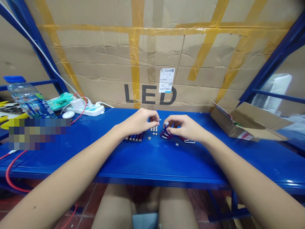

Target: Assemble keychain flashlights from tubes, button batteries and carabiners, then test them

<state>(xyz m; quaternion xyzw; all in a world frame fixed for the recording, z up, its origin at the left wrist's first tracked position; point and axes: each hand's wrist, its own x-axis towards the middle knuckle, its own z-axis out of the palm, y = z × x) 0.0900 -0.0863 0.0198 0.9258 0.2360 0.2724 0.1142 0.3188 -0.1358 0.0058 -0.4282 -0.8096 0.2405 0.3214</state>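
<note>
My right hand [182,125] is closed around a small dark-blue tube [166,126] that stands upright with its round silver end on top. A carabiner [165,136] lies at its foot. To the left, my left hand [144,120] makes a pinch with thumb and forefinger; whatever tiny thing is in it is too small to name. Just below those fingertips several silver button cells [154,129] sit in rows. A few small metal pieces [149,138] lie nearer me. Dark tubes with silver ends [133,139] are lined up under my left wrist, partly hidden.
More carabiners [190,141] and a silver disc [177,144] lie by my right hand on the blue table [152,162]. An open cardboard box [245,122] stands right. A power strip [91,109], red cable [11,165] and bottle [27,97] are left. A large carton [107,63] rises behind.
</note>
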